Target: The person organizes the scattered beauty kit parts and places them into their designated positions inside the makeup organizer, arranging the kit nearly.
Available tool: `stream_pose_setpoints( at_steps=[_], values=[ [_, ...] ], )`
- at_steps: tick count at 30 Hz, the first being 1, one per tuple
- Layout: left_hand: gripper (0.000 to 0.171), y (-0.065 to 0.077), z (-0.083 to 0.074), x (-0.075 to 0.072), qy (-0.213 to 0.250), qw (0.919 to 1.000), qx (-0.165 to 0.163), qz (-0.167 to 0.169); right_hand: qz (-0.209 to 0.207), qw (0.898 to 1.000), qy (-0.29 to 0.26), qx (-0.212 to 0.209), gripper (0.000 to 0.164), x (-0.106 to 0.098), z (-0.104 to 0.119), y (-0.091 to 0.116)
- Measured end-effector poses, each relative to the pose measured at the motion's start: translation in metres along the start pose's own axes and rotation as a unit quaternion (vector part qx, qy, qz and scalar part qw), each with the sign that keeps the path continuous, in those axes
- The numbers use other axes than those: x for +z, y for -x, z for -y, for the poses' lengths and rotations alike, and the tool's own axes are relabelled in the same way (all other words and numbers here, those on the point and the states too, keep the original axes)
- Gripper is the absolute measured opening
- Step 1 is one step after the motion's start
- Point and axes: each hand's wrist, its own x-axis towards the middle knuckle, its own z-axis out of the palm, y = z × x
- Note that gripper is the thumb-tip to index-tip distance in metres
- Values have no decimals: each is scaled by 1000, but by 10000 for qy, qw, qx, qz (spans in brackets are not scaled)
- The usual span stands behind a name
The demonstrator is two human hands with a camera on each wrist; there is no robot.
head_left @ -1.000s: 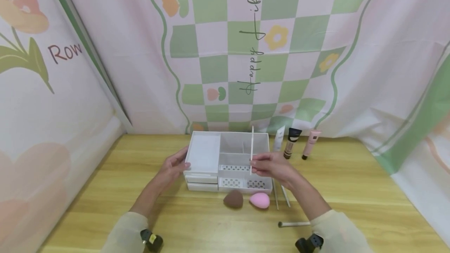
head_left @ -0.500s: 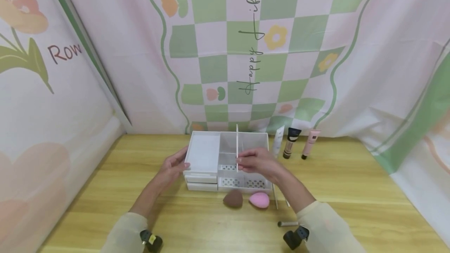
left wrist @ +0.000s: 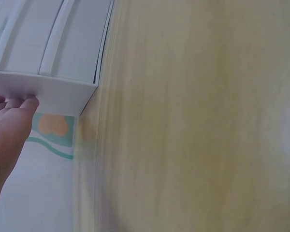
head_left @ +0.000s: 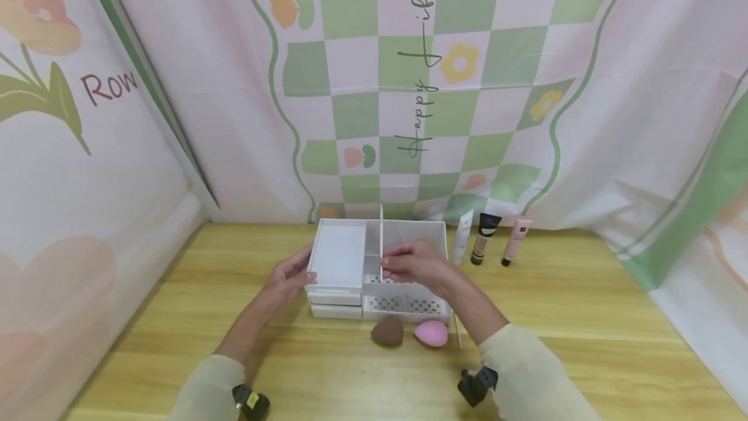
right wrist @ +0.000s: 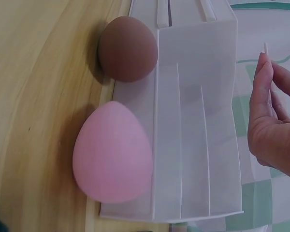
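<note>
A white desktop organizer (head_left: 337,253) stands on the wooden table, drawers at its left and compartments at its right. My left hand (head_left: 290,276) rests against its left side wall, fingers touching the wall (left wrist: 58,94) in the left wrist view. Over the compartments, my right hand (head_left: 417,266) pinches a slim white stick (head_left: 382,236) upright between thumb and fingers. Only a short end of the stick (right wrist: 266,47) shows above the fingertips in the right wrist view. A brown makeup sponge (head_left: 388,331) and a pink makeup sponge (head_left: 431,333) lie before the organizer's front.
Right of the organizer stand a white tube (head_left: 462,239), a black-capped tube (head_left: 485,239) and a pink tube (head_left: 517,240). A thin stick (head_left: 458,331) lies near the right forearm, which covers part of the table (head_left: 584,291). A patterned curtain (head_left: 403,83) hangs behind.
My right hand has moved left over the organizer with the stick, from the right compartments towards the drawer unit. My left hand has stayed at the side wall.
</note>
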Motion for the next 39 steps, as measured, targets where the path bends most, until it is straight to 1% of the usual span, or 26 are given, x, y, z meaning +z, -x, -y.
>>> stream_pose_setpoints(
  at_steps=[5, 10, 18, 24, 30, 35, 39],
  values=[
    [72, 0, 0, 0, -31, 10000, -8, -21, 8, 10000, -54, 69, 37, 7, 4, -5],
    [72, 0, 1, 0, -23, 10000, 89, 17, 41, 9998, -98, 148, 35, 13, 6, -10],
    [71, 0, 2, 0, -73, 9999, -79, -70, 166, 9996, 89, 203, 32, 23, 12, -16],
    [71, 1, 1, -1, -56, 10000, -33, -22, 64, 9991, 159, 376, 30, 29, 19, -23],
    [72, 0, 0, 0, 32, 10000, -5, -35, 52, 9984, 128, 555, 29, 39, 25, -28],
    [73, 0, -1, 2, 61, 10000, -34, -52, 63, 9980, 162, 608, 25, 48, 27, -34],
    [73, 0, -1, 2, 95, 9999, -90, -78, 101, 9974, 300, 651, 23, 54, 29, -37]
  ],
)
